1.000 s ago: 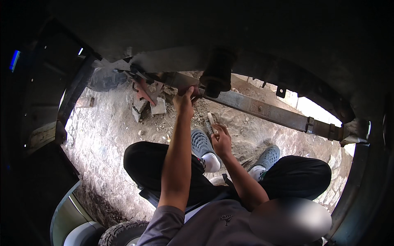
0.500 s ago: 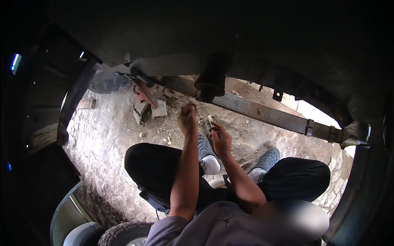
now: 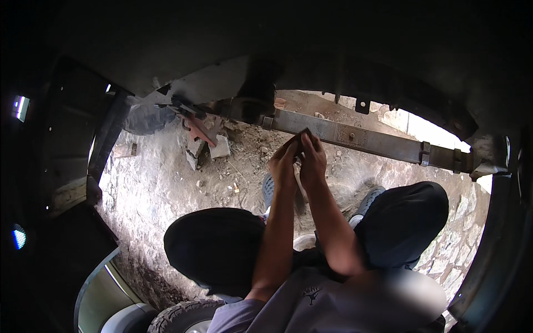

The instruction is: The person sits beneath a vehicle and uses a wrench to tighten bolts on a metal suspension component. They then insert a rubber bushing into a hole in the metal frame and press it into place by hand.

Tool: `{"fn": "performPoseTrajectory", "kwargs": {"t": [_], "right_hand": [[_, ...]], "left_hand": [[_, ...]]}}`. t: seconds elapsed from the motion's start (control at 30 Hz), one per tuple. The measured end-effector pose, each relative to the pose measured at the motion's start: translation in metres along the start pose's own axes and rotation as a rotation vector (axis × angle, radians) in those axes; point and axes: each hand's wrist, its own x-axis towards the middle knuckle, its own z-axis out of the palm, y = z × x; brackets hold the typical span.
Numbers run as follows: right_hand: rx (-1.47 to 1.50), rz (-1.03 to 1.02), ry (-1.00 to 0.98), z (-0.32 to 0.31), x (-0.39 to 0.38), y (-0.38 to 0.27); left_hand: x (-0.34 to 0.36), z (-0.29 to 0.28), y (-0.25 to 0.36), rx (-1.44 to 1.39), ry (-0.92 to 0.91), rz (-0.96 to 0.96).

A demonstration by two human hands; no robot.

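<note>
While left hand point(image 3: 283, 161) and right hand point(image 3: 313, 161) pinch dark flat piece point(image 3: 305, 132) by near edge of metal bar point(image 3: 383, 142), piece seems light, stiffish; best held at edges.

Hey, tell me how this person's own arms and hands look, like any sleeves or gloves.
The left hand and right hand wear no gloves, and no watch or bracelet shows. Both forearms are bare. The left sleeve is short, plain and greyish purple; the right sleeve can't be made out.

Ground point(image 3: 144, 222): pale, rough, scattered with rubble point(image 3: 244, 158)
Stonework point(image 3: 454, 244): cracked, pale, at right
Light point(image 3: 413, 135): glaring at upper right, dark overhead
</note>
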Motion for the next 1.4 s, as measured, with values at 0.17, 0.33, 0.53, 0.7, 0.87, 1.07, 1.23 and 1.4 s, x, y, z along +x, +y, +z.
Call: {"fn": "performPoseTrajectory", "kwargs": {"t": [0.17,0.33,0.53,0.7,0.87,1.07,1.23,1.4], "right_hand": [[-0.181,0.009,-0.117,0.043,0.039,-0.03],[-1.006,-0.125,-0.338,0.069,0.087,-0.04],[-1.324,-0.287,-0.486,0.071,0.095,-0.036],[-1.179,-0.327,-0.467,0.047,0.11,-0.014],[-0.944,-0.223,-0.288,0.021,0.131,0.014],[-1.42,-0.148,-0.223,0.036,0.149,0.027],[-1.286,-0.253,-0.258,0.027,0.141,0.044],[-1.294,-0.177,-0.206,0.041,0.126,0.028]], "left_hand": [[0.008,-0.003,-0.01,-0.05,0.023,-0.007],[0.062,-0.044,0.005,0.012,0.288,0.034],[0.112,-0.043,0.042,0.123,0.31,-0.109],[0.121,-0.045,0.026,0.04,0.103,-0.215],[0.124,-0.047,0.024,0.016,0.021,-0.281],[0.13,-0.052,0.017,0.02,0.046,-0.26],[0.138,-0.066,0.006,0.102,0.082,-0.175],[0.138,-0.066,0.014,0.165,0.067,-0.211]]}}
